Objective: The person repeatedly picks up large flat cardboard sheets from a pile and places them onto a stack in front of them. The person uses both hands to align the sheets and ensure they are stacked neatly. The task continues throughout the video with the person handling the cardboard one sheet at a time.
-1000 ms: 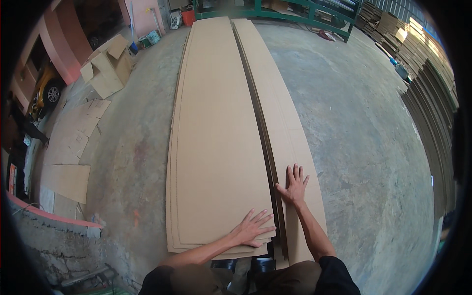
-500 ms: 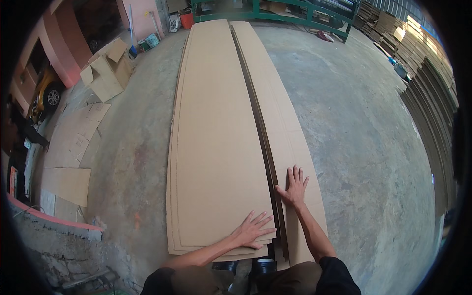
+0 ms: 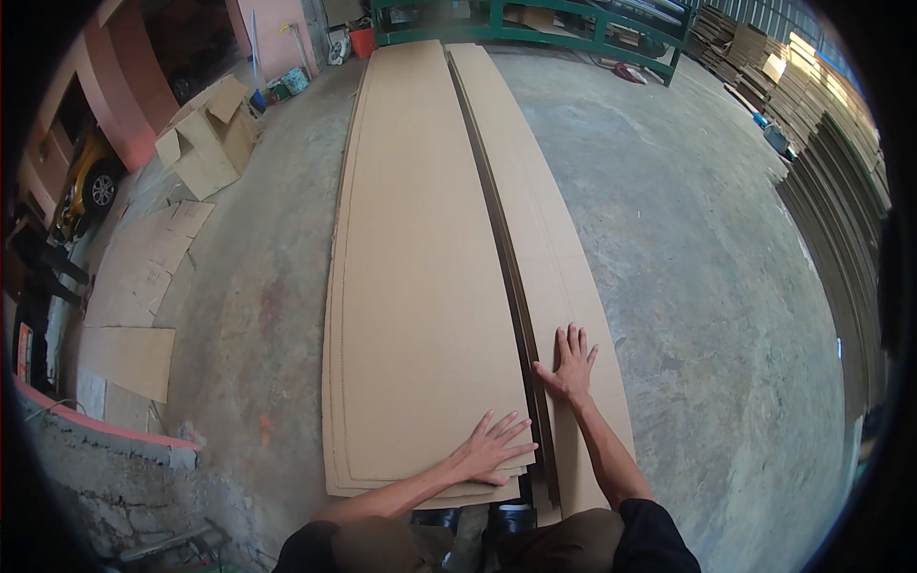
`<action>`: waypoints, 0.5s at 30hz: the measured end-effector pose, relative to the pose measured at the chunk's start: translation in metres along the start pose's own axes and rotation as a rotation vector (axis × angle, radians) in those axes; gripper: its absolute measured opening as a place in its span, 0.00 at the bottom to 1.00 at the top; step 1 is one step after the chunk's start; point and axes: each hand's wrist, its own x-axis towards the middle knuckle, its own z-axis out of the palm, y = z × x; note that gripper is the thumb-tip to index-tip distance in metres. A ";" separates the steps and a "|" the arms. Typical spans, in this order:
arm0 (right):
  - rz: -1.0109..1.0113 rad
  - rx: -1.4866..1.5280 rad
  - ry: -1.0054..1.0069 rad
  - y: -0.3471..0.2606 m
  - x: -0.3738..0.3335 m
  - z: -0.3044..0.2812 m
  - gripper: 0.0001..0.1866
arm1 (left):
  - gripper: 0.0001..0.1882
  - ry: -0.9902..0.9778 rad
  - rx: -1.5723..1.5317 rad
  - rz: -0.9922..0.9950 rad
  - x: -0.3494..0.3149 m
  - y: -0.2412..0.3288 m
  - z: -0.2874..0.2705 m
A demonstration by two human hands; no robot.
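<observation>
A stack of long, wide cardboard sheets (image 3: 430,267) stretches away in front of me, its layers slightly offset at the near and left edges. Flat on its near right corner lies my left hand (image 3: 490,449), fingers spread. My right hand (image 3: 570,365) rests with fingers apart on a narrower cardboard strip (image 3: 535,220) that runs alongside on the right. Its thumb reaches to that strip's left edge. Between the two pieces is a long dark gap (image 3: 504,244). Neither hand grips anything.
A green metal frame (image 3: 535,36) stands beyond the far end. At left are an open cardboard box (image 3: 208,143), flattened cardboard (image 3: 143,258) and a yellow vehicle (image 3: 81,196). Stacked sheets (image 3: 841,229) line the right side. A low broken wall (image 3: 105,468) is near left.
Both hands and the cardboard stay practically in place. At the far left edge, a dark figure, partly seen, has shifted slightly.
</observation>
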 end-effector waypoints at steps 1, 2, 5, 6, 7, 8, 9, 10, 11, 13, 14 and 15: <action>-0.001 0.004 0.004 0.001 0.000 0.000 0.62 | 0.61 -0.004 -0.008 0.003 0.000 0.000 -0.001; -0.002 0.007 0.007 0.001 -0.001 0.000 0.62 | 0.61 -0.008 -0.015 0.007 0.000 -0.001 -0.002; -0.003 0.017 0.003 0.001 -0.002 -0.002 0.62 | 0.61 -0.004 -0.037 0.012 -0.001 -0.002 0.001; -0.003 0.021 -0.002 0.001 -0.002 -0.004 0.62 | 0.61 0.000 -0.045 0.012 -0.001 -0.002 0.002; -0.006 0.022 0.000 0.001 -0.002 -0.003 0.62 | 0.60 -0.014 -0.056 0.006 -0.002 -0.003 0.001; -0.009 0.023 0.002 0.001 -0.001 -0.003 0.62 | 0.60 -0.027 -0.067 0.000 -0.004 -0.004 0.000; -0.012 0.024 0.003 0.003 -0.001 -0.004 0.62 | 0.59 -0.041 -0.078 -0.006 -0.004 -0.003 -0.001; -0.009 0.039 0.001 0.001 -0.001 -0.006 0.61 | 0.58 -0.046 -0.097 -0.008 -0.005 -0.003 -0.004; -0.007 0.054 -0.001 0.001 -0.002 -0.007 0.60 | 0.56 -0.050 -0.117 -0.010 -0.006 -0.003 -0.006; 0.035 0.125 -0.013 0.000 0.002 -0.009 0.58 | 0.52 -0.074 -0.173 -0.007 -0.006 -0.007 -0.009; 0.075 0.181 -0.022 0.001 0.006 -0.009 0.56 | 0.49 -0.094 -0.209 -0.001 -0.004 -0.015 -0.011; 0.114 0.236 -0.032 0.002 0.011 -0.010 0.55 | 0.46 -0.113 -0.245 0.005 -0.002 -0.024 -0.014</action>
